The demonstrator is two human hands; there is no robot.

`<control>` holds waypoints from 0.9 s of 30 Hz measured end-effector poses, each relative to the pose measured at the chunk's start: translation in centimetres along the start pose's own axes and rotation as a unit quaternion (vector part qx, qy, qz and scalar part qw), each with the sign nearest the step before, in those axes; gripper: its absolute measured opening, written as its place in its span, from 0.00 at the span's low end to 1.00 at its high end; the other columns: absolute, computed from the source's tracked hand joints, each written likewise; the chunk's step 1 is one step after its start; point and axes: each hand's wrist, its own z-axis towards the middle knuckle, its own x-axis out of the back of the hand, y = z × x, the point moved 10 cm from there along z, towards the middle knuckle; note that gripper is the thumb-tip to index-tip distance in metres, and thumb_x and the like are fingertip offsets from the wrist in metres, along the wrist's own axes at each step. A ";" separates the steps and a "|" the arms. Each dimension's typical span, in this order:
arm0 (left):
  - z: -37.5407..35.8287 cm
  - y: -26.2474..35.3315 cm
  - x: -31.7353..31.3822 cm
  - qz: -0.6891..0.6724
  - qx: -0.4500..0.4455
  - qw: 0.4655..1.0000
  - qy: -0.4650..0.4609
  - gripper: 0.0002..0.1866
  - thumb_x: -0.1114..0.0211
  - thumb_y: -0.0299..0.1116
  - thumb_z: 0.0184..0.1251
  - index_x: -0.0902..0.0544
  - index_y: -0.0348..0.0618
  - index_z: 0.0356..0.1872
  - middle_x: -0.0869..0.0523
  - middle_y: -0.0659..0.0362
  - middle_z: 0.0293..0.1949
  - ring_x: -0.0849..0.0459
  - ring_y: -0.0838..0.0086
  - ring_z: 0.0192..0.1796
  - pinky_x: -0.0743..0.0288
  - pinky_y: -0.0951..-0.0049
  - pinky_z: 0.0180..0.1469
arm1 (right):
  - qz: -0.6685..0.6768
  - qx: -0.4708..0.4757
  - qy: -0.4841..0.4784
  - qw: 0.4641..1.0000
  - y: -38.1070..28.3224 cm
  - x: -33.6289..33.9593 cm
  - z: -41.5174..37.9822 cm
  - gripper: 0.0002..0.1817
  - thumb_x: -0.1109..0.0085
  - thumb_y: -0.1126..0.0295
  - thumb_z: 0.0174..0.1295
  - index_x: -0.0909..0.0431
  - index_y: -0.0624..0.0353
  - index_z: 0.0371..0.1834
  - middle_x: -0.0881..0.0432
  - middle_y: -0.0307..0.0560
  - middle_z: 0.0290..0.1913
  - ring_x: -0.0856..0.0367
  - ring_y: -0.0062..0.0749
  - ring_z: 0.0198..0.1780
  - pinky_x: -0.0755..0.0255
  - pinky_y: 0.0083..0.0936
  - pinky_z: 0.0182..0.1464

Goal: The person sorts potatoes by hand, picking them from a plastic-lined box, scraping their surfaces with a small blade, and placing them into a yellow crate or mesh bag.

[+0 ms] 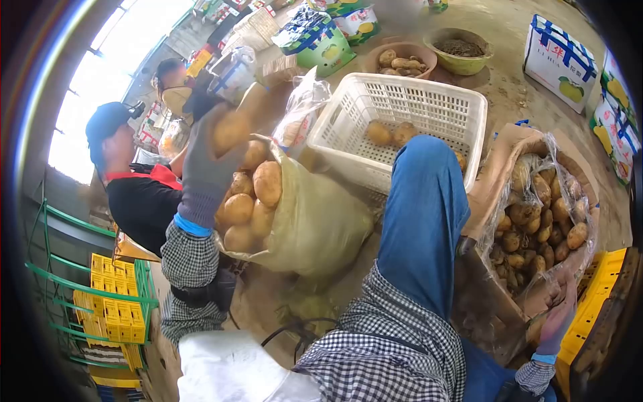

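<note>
Apparently mid-transfer: in the head view, the left hand [205, 165] had its gloved fingers wrapped round a blurred potato [230, 132] by the mouth of the sack [321, 218]. Right hand [558, 324] at the carton [493, 179], right of the sack; finger state could not be told. Next move seemed to need a gentle release.

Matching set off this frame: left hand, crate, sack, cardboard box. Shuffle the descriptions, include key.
1. Left hand
2. Crate
3. Sack
4. Cardboard box

A. Pale yellow-green, mouth open
B. Brown, with clear plastic around its contents
C. Grey-gloved, holding a potato
D. White, with slotted walls

Pairs: 1-C, 2-D, 3-A, 4-B
</note>
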 end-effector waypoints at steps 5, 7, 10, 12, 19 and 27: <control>-8.5 -12.2 -5.5 0.035 0.123 0.967 -0.221 0.26 0.37 0.31 0.64 0.28 0.38 0.64 0.21 0.42 0.56 0.23 0.54 0.59 0.30 0.64 0.62 | -0.127 -0.010 -0.008 0.992 -2.8 -2.5 0.1 0.24 0.54 0.72 0.67 0.31 0.65 0.67 0.23 0.50 0.59 0.22 0.33 0.50 0.27 0.24 0.48; -9.4 -15.6 -7.2 -0.049 0.196 0.938 -0.281 0.28 0.42 0.26 0.65 0.31 0.38 0.68 0.23 0.47 0.61 0.23 0.63 0.61 0.30 0.68 0.63 | -0.127 0.005 0.008 0.992 -4.0 -0.8 0.1 0.23 0.54 0.69 0.70 0.30 0.64 0.66 0.22 0.46 0.57 0.23 0.27 0.44 0.28 0.21 0.44; -1.5 -12.5 -7.9 -0.037 -0.100 0.980 -0.166 0.28 0.45 0.25 0.68 0.34 0.36 0.70 0.25 0.51 0.65 0.27 0.64 0.65 0.34 0.67 0.67 | -0.039 0.019 0.097 0.994 -5.8 4.8 -0.5 0.22 0.55 0.63 0.73 0.28 0.63 0.64 0.21 0.42 0.53 0.25 0.19 0.36 0.29 0.18 0.37; 4.1 -3.8 -9.2 -0.010 -0.042 0.973 -0.225 0.26 0.46 0.23 0.69 0.33 0.36 0.69 0.28 0.50 0.67 0.31 0.65 0.69 0.38 0.66 0.69 | 0.021 0.014 0.162 0.986 -7.3 7.7 -0.7 0.24 0.56 0.57 0.74 0.27 0.62 0.64 0.22 0.42 0.50 0.26 0.18 0.34 0.31 0.17 0.35; 1.3 37.8 -25.1 -0.325 -0.264 0.799 -0.432 0.29 0.35 0.36 0.65 0.29 0.35 0.65 0.20 0.47 0.59 0.24 0.65 0.64 0.33 0.66 0.66 | 0.116 0.010 0.266 0.957 -9.5 11.0 -5.4 0.24 0.55 0.59 0.73 0.28 0.65 0.63 0.22 0.44 0.49 0.27 0.18 0.33 0.31 0.16 0.35; -12.8 63.5 -53.3 -0.203 -0.265 0.731 -0.595 0.24 0.41 0.49 0.67 0.21 0.35 0.48 0.16 0.50 0.43 0.17 0.63 0.44 0.24 0.62 0.49 | 0.080 -0.037 0.318 0.944 -9.2 12.4 -9.7 0.21 0.53 0.62 0.74 0.26 0.66 0.60 0.20 0.44 0.47 0.24 0.19 0.32 0.31 0.15 0.30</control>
